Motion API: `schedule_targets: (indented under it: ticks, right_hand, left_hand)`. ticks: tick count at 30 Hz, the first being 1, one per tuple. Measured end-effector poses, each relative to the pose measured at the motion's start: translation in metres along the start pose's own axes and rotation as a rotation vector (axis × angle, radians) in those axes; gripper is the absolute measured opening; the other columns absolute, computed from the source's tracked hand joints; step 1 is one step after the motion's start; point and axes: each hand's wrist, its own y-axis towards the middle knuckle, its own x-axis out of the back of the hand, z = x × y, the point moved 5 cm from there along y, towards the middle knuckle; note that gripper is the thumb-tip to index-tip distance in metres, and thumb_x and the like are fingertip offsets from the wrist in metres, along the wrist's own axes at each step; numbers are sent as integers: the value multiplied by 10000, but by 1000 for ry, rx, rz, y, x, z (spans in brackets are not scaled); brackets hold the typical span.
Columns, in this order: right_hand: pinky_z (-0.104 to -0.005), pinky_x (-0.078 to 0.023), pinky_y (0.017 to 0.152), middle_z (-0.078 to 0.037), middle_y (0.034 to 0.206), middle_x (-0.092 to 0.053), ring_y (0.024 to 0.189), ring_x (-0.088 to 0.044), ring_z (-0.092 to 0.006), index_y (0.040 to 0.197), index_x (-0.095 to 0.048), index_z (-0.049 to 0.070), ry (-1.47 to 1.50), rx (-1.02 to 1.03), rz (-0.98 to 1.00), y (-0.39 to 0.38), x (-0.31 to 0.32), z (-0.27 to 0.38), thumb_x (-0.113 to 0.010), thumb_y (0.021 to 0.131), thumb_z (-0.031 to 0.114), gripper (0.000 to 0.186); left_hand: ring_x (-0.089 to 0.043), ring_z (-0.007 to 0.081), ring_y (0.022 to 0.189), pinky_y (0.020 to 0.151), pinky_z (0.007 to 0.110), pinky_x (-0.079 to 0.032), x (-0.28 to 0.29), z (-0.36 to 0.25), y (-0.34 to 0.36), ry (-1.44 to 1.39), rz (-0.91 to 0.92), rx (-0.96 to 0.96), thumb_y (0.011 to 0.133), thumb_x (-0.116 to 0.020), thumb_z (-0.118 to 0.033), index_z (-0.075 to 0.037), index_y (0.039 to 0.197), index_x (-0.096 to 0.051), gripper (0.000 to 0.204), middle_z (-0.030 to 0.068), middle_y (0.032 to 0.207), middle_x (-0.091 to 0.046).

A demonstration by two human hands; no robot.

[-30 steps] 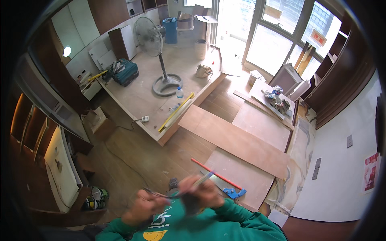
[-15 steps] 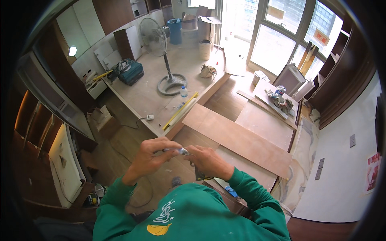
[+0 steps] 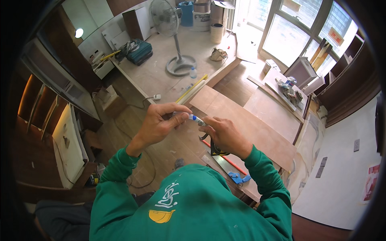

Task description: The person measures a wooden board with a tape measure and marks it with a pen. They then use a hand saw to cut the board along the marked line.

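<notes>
I have the blue-and-white marker (image 3: 197, 119) midair between both hands — left hand (image 3: 159, 123) pinching one end, right hand (image 3: 226, 134) curled around the other, above a black-and-yellow tape measure (image 3: 217, 151). Handling looks midway — neither end released yet; whether it's uncapped, I can't tell.

The person wears a long-sleeved green sweatshirt (image 3: 209, 201), its cloth creased along the sleeves (image 3: 271, 188) and gathered in snug cuffs (image 3: 125, 158) at the wrists. White, script-like lettering (image 3: 167, 196) crosses the front beside a yellow hard-hat emblem (image 3: 161, 216). The left hand (image 3: 159, 123) and right hand (image 3: 228, 135) are bare. A dark grey shoe tip (image 3: 179, 162) shows beyond the hem.
</notes>
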Motion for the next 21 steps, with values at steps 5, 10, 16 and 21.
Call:
schedule_targets:
  ticks: [5,10,16,21]
  right_hand:
    - [-482,-500,646,-161,841,-631,754,-649,-376,1074,-609,92,5,-41,52,3,6,6,-644,969,284,223]
    - [-460,-491,637,-173,856,-632,724,-629,-384,1046,-627,60,-88,-27,43,1,7,12,-652,961,211,175]
    - [-465,-514,624,-160,864,-620,736,-651,-377,1053,-555,95,-252,2,92,-3,2,8,-661,932,205,195]
    - [-469,-525,625,-164,878,-581,732,-654,-376,1102,-514,105,-212,48,42,-11,-10,-4,-658,910,184,252]
  left_hand:
    - [-602,74,708,597,229,-481,9,-3,-4,163,17,-32,947,-709,-95,-6,1070,-745,156,43,857,-690]
    - [-544,95,660,579,265,-438,5,-11,-4,339,36,-147,897,-743,-81,-14,1012,-745,133,36,804,-665]
    - [-594,291,667,611,377,-475,-11,-26,-5,634,103,-408,866,-721,-43,-23,969,-690,110,119,799,-609]
    - [-628,289,649,581,367,-490,-20,-26,-3,677,143,-530,843,-750,-27,-32,980,-694,148,111,799,-645]
